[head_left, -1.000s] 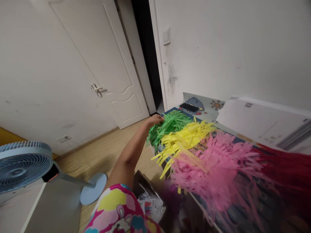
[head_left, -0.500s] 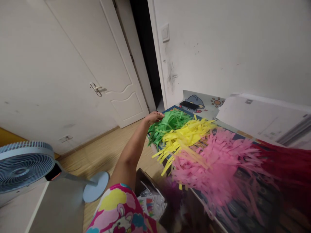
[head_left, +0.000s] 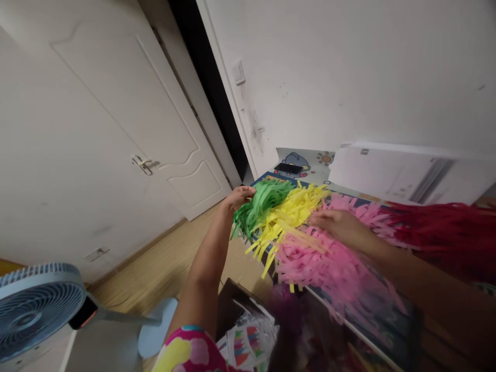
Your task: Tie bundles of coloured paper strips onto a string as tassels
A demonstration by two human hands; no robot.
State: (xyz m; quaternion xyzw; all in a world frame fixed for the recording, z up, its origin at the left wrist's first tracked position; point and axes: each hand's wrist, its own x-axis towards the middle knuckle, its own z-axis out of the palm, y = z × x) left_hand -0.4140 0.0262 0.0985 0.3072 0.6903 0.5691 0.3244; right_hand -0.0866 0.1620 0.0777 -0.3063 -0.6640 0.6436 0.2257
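Paper fringes in bands of colour lie across a printed tabletop mat [head_left: 372,315]. My left hand [head_left: 240,198] rests at the far edge of the green paper strips [head_left: 261,206], its fingers stretched out. Next to the green lie the yellow paper strips [head_left: 289,225], which overlap the pink paper fringe [head_left: 300,261]. My right hand [head_left: 335,225] lies flat on the pink fringe with nothing visibly held. A dark red paper fringe [head_left: 445,232] lies beyond that hand. A floral pink sleeve [head_left: 189,351] shows at the bottom.
A black phone [head_left: 289,168] lies on the cartoon-printed mat end [head_left: 298,160]. White boards [head_left: 399,173] stand at the back right. Below the table edge is a box [head_left: 248,341] of paper scraps. A blue fan [head_left: 39,310] stands on the wooden floor at left, near a white door [head_left: 116,129].
My right hand has come into view over the pink fringe. The view has tilted and shifted, and my left hand stays at the green strips.
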